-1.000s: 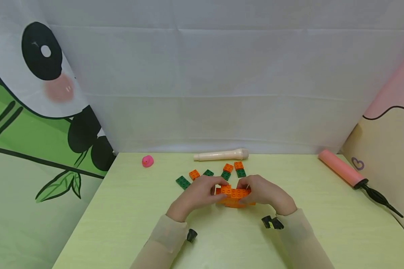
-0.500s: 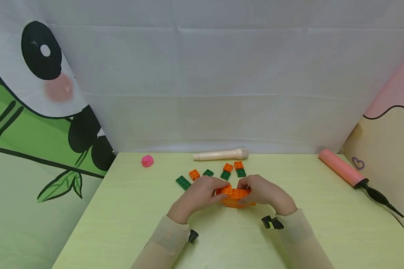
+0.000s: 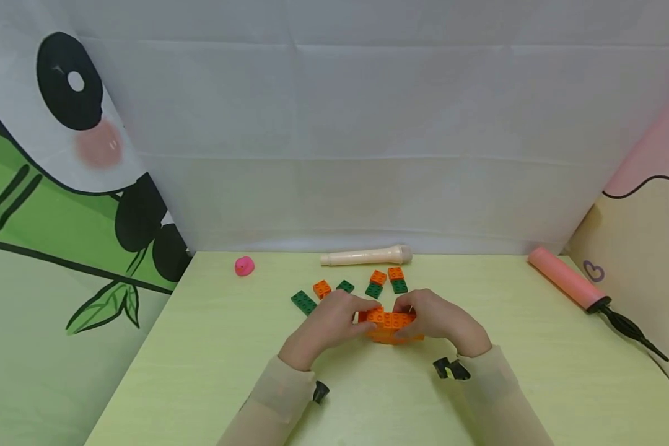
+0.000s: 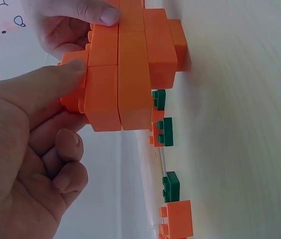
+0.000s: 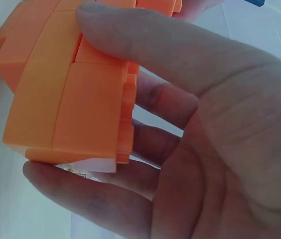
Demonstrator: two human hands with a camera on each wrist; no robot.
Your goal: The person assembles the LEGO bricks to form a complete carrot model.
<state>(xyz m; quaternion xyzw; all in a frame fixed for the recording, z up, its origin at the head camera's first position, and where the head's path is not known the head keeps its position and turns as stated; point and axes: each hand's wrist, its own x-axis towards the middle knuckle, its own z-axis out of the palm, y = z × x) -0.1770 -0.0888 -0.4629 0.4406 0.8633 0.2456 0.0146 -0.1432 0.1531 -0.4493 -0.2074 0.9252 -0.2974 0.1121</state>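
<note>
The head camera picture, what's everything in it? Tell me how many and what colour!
Block build: 1, orange, between the hands
Loose block: 1, orange, beyond the left hand
Green blocks: 2, green, either side of the loose block
Block pairs: 2, orange and green, beyond the build
Microphone-shaped thing: 1, cream, table's far edge
Small lump: 1, pink, far left
Pump-like thing: 1, pink and black, right
Table: 1, pale yellow-green, underneath
Backdrop: 1, greyish white, behind
Sleeves: 2, cream, on both arms
Left hand: 1, build's left end
Right hand: 1, build's right end
</note>
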